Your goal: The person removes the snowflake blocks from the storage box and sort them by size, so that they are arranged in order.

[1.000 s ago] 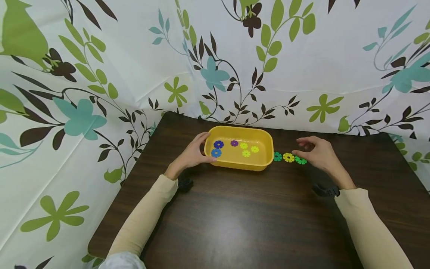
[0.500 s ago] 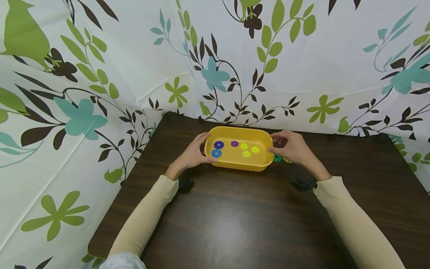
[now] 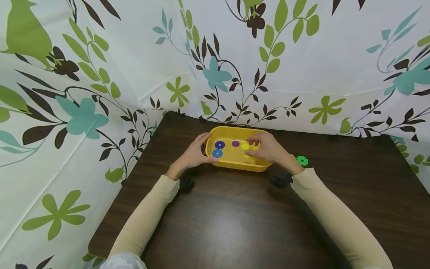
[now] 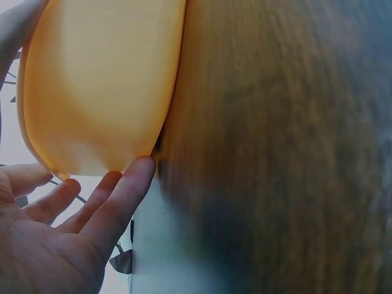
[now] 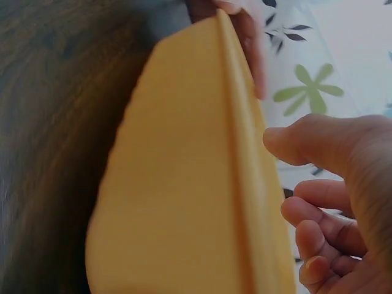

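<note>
A yellow plastic tub (image 3: 242,165) stands near the back of the dark table. My left hand (image 3: 195,152) grips its left end, thumb at the front corner and fingers along the end wall (image 4: 104,86). Inside lie flower-shaped plastic discs: a dark blue disc (image 3: 220,144), a light blue disc (image 3: 217,153), a purple disc (image 3: 236,143) and yellow-green discs (image 3: 245,146), partly covered by my right hand (image 3: 268,147). That hand hovers over the tub's right half, fingers loosely bent and thumb apart. In the right wrist view, nothing shows between its thumb and fingers (image 5: 318,211).
Right of the tub, a green disc (image 3: 302,160) lies on the table (image 3: 221,224), with a yellow disc (image 3: 293,156) mostly hidden behind my right wrist. A leaf-patterned cloth (image 3: 295,74) hangs along the table's back and left edges.
My right hand has moved left from above the discs on the table, past the tub's right rim, to over its inside. My left hand keeps its grip on the tub.
</note>
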A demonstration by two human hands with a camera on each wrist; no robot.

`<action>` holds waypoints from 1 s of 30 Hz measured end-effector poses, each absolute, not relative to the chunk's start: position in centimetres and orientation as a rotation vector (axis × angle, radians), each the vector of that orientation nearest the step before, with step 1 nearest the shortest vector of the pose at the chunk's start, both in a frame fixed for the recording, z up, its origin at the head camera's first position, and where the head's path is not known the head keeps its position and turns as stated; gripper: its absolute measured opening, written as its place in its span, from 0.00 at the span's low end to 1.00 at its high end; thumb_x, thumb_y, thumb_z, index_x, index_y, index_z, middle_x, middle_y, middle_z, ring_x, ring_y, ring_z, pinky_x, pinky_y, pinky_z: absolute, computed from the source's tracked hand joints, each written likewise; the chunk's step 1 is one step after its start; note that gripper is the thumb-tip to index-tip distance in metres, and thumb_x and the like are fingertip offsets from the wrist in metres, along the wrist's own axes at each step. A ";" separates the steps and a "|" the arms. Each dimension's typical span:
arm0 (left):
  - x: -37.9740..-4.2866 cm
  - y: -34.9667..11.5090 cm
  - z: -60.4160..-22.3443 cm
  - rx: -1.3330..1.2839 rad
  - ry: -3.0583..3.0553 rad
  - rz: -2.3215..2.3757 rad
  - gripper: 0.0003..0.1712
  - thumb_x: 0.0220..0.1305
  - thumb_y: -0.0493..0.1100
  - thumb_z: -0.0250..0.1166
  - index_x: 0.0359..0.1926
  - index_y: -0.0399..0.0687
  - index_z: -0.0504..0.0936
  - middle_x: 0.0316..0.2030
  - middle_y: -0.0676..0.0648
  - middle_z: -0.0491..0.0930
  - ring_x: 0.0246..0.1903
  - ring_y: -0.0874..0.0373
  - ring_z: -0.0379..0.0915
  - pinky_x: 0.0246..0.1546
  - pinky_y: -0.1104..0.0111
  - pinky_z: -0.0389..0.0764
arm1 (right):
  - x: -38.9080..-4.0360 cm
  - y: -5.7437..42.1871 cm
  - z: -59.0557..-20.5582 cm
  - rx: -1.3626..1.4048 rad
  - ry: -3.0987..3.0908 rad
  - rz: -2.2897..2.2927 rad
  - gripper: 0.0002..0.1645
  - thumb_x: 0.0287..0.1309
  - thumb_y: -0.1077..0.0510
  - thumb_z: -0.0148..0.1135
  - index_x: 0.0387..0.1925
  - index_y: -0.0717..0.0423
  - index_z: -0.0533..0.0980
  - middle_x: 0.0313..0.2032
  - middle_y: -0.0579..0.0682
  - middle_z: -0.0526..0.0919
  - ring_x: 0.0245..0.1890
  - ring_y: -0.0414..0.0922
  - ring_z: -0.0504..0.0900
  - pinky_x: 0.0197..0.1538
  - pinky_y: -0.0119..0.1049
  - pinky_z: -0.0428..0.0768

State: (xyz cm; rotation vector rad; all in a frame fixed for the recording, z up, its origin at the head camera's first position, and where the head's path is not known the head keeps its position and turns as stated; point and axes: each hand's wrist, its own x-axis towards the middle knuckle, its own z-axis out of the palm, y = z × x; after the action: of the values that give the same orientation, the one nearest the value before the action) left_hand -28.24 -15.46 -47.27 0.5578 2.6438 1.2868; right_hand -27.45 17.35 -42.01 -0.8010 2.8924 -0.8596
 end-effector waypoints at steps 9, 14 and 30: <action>-28.3 -15.4 -47.3 0.565 2.652 1.272 0.66 0.56 0.58 0.85 0.87 0.50 0.58 0.86 0.44 0.55 0.72 0.43 0.69 0.66 0.51 0.87 | -28.2 13.3 -42.9 -0.807 2.791 -0.825 0.29 0.61 0.50 0.80 0.58 0.64 0.87 0.49 0.58 0.92 0.47 0.53 0.85 0.54 0.49 0.86; -28.2 -15.4 -47.4 0.569 2.655 1.278 0.66 0.56 0.57 0.85 0.87 0.49 0.58 0.86 0.44 0.55 0.69 0.46 0.70 0.63 0.53 0.89 | -29.0 11.0 -43.7 -0.862 2.746 -0.758 0.31 0.61 0.50 0.81 0.60 0.63 0.86 0.49 0.57 0.90 0.48 0.53 0.86 0.56 0.49 0.87; -28.4 -15.5 -47.4 0.605 2.627 1.330 0.63 0.57 0.55 0.85 0.86 0.49 0.59 0.85 0.43 0.56 0.70 0.45 0.70 0.62 0.55 0.89 | -32.2 7.4 -46.1 -0.973 2.611 -0.665 0.12 0.65 0.51 0.78 0.38 0.57 0.87 0.21 0.45 0.73 0.25 0.43 0.71 0.32 0.33 0.68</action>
State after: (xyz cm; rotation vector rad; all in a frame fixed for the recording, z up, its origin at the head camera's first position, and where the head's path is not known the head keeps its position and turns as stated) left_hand -28.36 -15.52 -47.42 0.6050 2.6271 1.3295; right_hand -32.23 7.44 -46.11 -0.9731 2.6107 -0.6652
